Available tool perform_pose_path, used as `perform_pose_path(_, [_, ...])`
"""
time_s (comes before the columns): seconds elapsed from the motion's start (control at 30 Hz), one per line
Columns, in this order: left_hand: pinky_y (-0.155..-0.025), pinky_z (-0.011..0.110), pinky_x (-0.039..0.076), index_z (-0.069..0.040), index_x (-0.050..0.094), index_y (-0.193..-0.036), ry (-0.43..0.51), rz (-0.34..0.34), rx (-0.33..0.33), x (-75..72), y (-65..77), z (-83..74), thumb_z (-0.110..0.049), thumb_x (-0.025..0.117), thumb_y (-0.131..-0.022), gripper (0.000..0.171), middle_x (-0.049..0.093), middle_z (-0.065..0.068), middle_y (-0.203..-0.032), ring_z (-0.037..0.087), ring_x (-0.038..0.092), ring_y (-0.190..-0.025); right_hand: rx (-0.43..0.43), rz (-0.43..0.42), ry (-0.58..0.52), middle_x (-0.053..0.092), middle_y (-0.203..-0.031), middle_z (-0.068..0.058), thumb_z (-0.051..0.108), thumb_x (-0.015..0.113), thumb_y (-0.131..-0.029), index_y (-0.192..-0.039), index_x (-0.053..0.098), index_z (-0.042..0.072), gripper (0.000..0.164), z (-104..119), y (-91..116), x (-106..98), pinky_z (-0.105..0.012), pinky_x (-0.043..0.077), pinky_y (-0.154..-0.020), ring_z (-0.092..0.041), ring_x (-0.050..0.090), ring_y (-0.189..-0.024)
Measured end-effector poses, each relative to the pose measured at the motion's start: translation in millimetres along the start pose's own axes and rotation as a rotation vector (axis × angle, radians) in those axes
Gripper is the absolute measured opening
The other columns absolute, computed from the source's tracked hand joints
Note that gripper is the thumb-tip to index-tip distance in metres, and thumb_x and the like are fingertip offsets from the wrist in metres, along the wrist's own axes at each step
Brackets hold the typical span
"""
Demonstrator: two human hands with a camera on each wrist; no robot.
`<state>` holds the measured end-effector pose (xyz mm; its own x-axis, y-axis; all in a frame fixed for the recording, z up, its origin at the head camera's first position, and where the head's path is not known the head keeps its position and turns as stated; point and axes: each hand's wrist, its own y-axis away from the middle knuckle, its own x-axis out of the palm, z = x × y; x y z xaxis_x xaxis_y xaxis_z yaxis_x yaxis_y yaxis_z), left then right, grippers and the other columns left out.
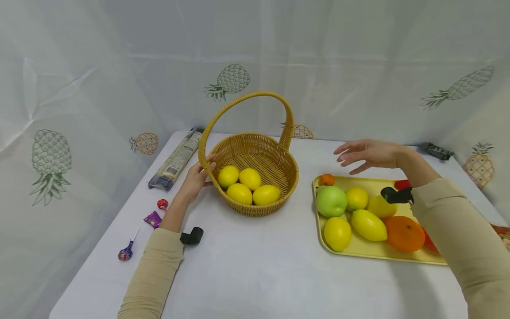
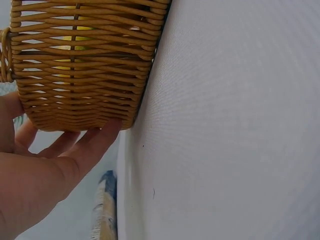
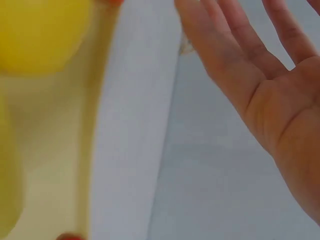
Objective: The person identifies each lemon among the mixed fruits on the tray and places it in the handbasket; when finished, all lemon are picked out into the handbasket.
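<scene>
My left hand [image 1: 195, 179] holds the side of a wicker basket [image 1: 292, 177] at the rim near the handle's base. In the left wrist view its fingers [image 2: 97, 145] lie along the woven outer wall. Several lemons [image 1: 250, 179] sit in the basket's front half. Raised beyond the back edge of a yellow tray [image 1: 370, 252], my right hand [image 1: 368, 153] has its fingers spread and slightly bent, with nothing in them. On the tray lie a green apple [image 1: 331, 201], an orange [image 1: 405, 234], several lemons [image 1: 368, 225] and a small orange fruit [image 1: 326, 179].
Left of the basket lie a long printed packet [image 1: 177, 159], a red wrapped candy [image 1: 162, 204], a purple wrapped candy [image 1: 153, 219] and a lollipop [image 1: 125, 252]. A dark packet [image 1: 437, 151] lies at the back right. A pineapple-print curtain [image 1: 338, 66] hangs behind the white table [image 1: 255, 274].
</scene>
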<state>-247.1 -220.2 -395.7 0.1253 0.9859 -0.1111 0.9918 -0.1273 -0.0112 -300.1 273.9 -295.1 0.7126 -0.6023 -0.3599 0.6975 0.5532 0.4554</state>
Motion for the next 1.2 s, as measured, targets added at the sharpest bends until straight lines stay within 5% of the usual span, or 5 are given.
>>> perform_pose_path(0.23, [-0.096, 0.056, 0.045, -0.010, 0.034, -0.151, -0.003, 0.002, 0.000, 1.0, 1.0, 0.0, -0.025, 0.045, -0.105, 0.050, 0.028, 0.016, -0.154, 0.035, 0.036, -0.134, 0.103, 0.080, 0.067, 0.032, -0.148, -0.025, 0.024, 0.057, -0.099, -0.146, 0.034, 0.001, 0.057, -38, 9, -1, -0.053, 0.044, -0.100, -0.041, 0.034, -0.133])
perform_pose_path(0.4, [-0.096, 0.056, 0.045, -0.011, 0.034, -0.151, -0.009, -0.003, -0.006, 0.7, 3.1, 0.7, -0.026, 0.045, -0.105, 0.050, 0.028, 0.015, -0.154, 0.034, 0.035, -0.135, 0.151, 0.173, 0.177, 0.039, -0.144, -0.021, 0.026, 0.063, -0.095, -0.142, 0.041, 0.005, 0.056, -44, 6, 8, -0.049, 0.047, -0.097, -0.033, 0.046, -0.124])
perform_pose_path(0.6, [-0.096, 0.057, 0.045, -0.010, 0.034, -0.151, -0.007, -0.005, -0.001, 1.2, 2.6, 0.2, -0.027, 0.046, -0.104, 0.051, 0.028, 0.016, -0.154, 0.035, 0.035, -0.135, 0.187, 0.226, 0.248, 0.038, -0.143, -0.019, 0.026, 0.072, -0.089, -0.134, 0.052, 0.010, 0.052, -43, 5, 18, -0.042, 0.049, -0.093, -0.031, 0.044, -0.121])
perform_pose_path(0.97, [-0.096, 0.057, 0.044, -0.010, 0.033, -0.152, -0.008, 0.001, 0.005, 0.6, 1.7, 0.2, -0.028, 0.046, -0.104, 0.052, 0.028, 0.016, -0.154, 0.036, 0.034, -0.135, 0.220, 0.194, 0.289, 0.044, -0.135, -0.014, 0.030, 0.076, -0.085, -0.128, 0.057, 0.012, 0.051, -45, 4, 19, -0.039, 0.051, -0.089, -0.028, 0.047, -0.110])
perform_pose_path(1.2, [-0.096, 0.057, 0.045, -0.009, 0.034, -0.151, -0.006, -0.002, 0.006, 0.7, 0.9, 0.4, -0.027, 0.046, -0.104, 0.051, 0.028, 0.015, -0.154, 0.035, 0.035, -0.135, 0.147, 0.085, 0.239, 0.046, -0.136, -0.015, 0.030, 0.071, -0.090, -0.133, 0.049, 0.006, 0.054, -38, 10, 4, -0.044, 0.052, -0.092, -0.034, 0.045, -0.120])
